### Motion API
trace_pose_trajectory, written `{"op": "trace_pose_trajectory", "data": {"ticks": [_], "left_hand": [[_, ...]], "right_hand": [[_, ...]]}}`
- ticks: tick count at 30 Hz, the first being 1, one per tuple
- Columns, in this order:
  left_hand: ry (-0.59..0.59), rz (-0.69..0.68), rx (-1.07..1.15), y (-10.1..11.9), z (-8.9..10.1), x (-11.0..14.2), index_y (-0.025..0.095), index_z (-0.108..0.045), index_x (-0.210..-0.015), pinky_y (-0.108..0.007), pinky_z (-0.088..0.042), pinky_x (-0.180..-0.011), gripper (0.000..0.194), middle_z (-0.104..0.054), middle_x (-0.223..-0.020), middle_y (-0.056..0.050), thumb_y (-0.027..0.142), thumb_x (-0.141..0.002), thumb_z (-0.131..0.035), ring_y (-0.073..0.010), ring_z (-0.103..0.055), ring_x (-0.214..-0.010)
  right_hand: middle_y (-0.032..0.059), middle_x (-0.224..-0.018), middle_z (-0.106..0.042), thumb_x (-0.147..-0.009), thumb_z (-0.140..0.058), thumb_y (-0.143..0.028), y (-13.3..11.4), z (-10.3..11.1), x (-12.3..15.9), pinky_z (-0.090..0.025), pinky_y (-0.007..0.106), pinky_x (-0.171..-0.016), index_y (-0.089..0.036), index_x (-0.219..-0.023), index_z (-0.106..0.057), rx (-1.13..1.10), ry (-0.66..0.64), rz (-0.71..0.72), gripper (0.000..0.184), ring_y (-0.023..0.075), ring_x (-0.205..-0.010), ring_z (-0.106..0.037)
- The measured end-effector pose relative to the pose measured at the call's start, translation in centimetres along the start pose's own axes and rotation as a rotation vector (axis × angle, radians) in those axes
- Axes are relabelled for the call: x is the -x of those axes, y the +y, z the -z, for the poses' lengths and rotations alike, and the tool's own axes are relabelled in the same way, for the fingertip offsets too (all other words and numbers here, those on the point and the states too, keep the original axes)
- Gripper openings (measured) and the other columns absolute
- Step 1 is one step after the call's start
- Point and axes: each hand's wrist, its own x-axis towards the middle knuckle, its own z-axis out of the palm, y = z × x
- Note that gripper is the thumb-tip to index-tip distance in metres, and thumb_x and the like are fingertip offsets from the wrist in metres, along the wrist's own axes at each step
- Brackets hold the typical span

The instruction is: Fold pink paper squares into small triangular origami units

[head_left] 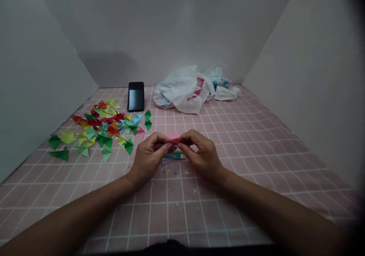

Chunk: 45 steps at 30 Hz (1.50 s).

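My left hand (149,155) and my right hand (199,153) meet over the middle of the pink checked tabletop (242,142). Both pinch a small pink paper strip (173,139) between thumbs and fingertips, one hand at each end. Just under the hands lies a small stack of coloured paper strips (173,156), green, blue and purple showing at its edges. To the left spreads a pile of folded paper triangles (104,128) in green, yellow, red, orange and light blue.
A black phone (136,96) leans near the back wall. A crumpled white plastic bag (185,89) with red print lies at the back, with more bags beside it. White panels enclose the table left, back and right. Small paper crumbs (186,172) dot the surface.
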Motion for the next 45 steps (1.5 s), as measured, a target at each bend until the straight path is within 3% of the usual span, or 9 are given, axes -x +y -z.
{"op": "trace_pose_trajectory", "data": {"ticks": [8,15,20,35,45], "left_hand": [[-0.028,-0.058,0.012,-0.10,0.17,-0.12,0.016,-0.068,-0.086,-0.021,-0.061,-0.074,0.012,-0.073,-0.080,0.001,0.020,-0.078,-0.076,-0.0117,-0.073,-0.076],[-0.112,-0.100,0.036,-0.22,0.30,-0.01,0.018,-0.064,-0.095,-0.023,-0.061,-0.079,0.013,-0.071,-0.089,0.000,0.020,-0.084,-0.071,-0.0114,-0.073,-0.079],[-0.156,-0.163,-0.003,-0.12,0.37,0.27,0.018,-0.061,-0.100,-0.023,-0.058,-0.084,0.016,-0.067,-0.097,-0.002,0.019,-0.087,-0.070,-0.0118,-0.071,-0.090],[-0.095,-0.152,-0.082,-0.43,0.18,0.24,0.018,-0.062,-0.094,-0.020,-0.056,-0.073,0.014,-0.065,-0.090,-0.001,0.020,-0.084,-0.072,-0.0106,-0.068,-0.081],[-0.072,-0.177,-0.179,0.07,0.25,0.11,0.017,-0.064,-0.087,-0.023,-0.056,-0.072,0.007,-0.068,-0.085,-0.002,0.013,-0.082,-0.065,-0.0120,-0.068,-0.078]], "right_hand": [[0.0014,-0.081,-0.067,-0.089,-0.063,-0.010,-0.39,0.10,-0.14,-0.048,0.028,-0.069,-0.020,-0.088,-0.070,-0.115,-0.006,-0.026,0.013,0.0144,-0.076,-0.061],[0.0000,-0.078,-0.066,-0.088,-0.065,-0.018,-0.51,0.07,-0.15,-0.046,0.027,-0.065,-0.021,-0.083,-0.072,-0.351,-0.006,-0.303,0.008,0.0131,-0.071,-0.060],[0.0000,-0.076,-0.064,-0.085,-0.067,-0.023,-0.47,-0.02,-0.18,-0.045,0.028,-0.066,-0.019,-0.079,-0.069,-0.430,-0.023,-0.401,0.007,0.0136,-0.072,-0.059],[-0.0013,-0.069,-0.055,-0.080,-0.069,-0.029,-0.69,-0.43,-0.04,-0.038,0.029,-0.061,-0.019,-0.067,-0.057,-0.296,-0.034,-0.482,0.020,0.0138,-0.066,-0.049],[-0.0020,-0.074,-0.056,-0.085,-0.064,-0.030,-0.38,-0.31,-0.20,-0.040,0.028,-0.061,-0.020,-0.080,-0.058,-0.482,-0.045,-0.509,0.013,0.0119,-0.067,-0.050]]}}
